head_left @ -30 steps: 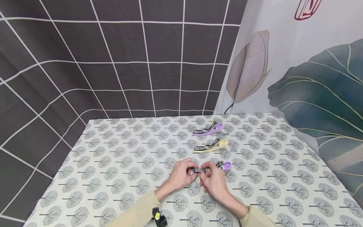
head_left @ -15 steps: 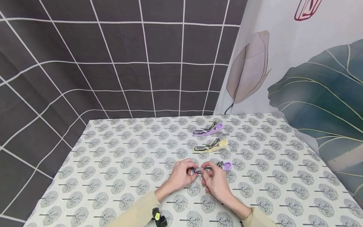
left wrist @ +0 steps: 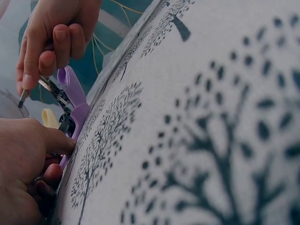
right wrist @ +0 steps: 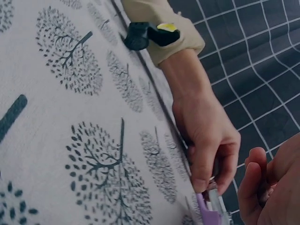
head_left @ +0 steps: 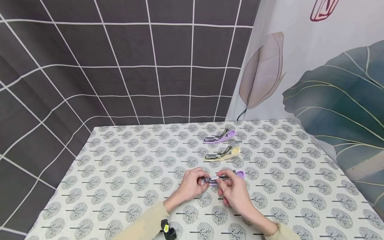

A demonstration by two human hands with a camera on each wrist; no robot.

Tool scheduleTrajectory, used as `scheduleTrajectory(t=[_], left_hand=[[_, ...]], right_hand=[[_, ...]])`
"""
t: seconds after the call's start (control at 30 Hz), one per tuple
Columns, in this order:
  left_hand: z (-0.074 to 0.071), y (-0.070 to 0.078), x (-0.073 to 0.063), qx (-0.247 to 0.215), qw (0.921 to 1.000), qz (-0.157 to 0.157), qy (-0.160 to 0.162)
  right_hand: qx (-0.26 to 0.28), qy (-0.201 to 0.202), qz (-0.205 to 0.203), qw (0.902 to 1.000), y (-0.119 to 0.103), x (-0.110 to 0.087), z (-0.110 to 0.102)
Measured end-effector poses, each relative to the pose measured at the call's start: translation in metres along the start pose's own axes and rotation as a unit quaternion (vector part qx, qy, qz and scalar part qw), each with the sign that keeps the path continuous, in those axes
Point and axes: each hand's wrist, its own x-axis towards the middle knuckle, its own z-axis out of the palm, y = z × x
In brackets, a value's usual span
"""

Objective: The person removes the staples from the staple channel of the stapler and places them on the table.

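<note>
A purple stapler lies opened up on the cloth, its metal top arm raised. My left hand grips its front end; in the left wrist view the thumb presses on the purple base. Over the stapler's middle, my right hand pinches a small thin grey piece that looks like a strip of staples. The left wrist view shows this piece just past the fingertips, above the metal parts. Part of the stapler is hidden behind the right fingers.
Behind the hands lie a yellow stapler and another purple stapler, both opened up. Beside each is a small grey strip, one strip near the yellow stapler. A tree-print cloth covers the table, with a dark grid curtain behind.
My right hand has moved to the right along the stapler, away from its front end, uncovering more of the metal channel. The left hand has stayed in place.
</note>
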Motion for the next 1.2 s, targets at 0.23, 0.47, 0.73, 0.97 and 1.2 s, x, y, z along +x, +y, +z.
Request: scheduleTrajectory(t=[0.23,0.47,0.73,0.97,1.2], left_hand=[[0.0,0.0,0.0,-0.004,1.0,-0.005,-0.001],[0.0,0.0,0.0,-0.005,0.9999,-0.012,-0.005],[0.0,0.001,-0.001,-0.001,0.9999,-0.012,-0.004],[0.0,0.001,-0.001,0.0,0.9999,-0.01,-0.003],[0.001,0.0,-0.001,0.006,1.0,-0.006,-0.001]], right_hand=[[0.002,0.006,0.005,1.0,-0.006,-0.002,-0.008],[0.002,0.013,-0.003,0.9999,-0.011,-0.005,-0.016],[0.007,0.025,-0.012,0.9996,-0.013,-0.006,-0.03],[0.015,0.033,-0.015,0.9992,-0.013,-0.006,-0.041],[0.005,0.048,-0.027,0.9985,-0.011,-0.006,-0.053]])
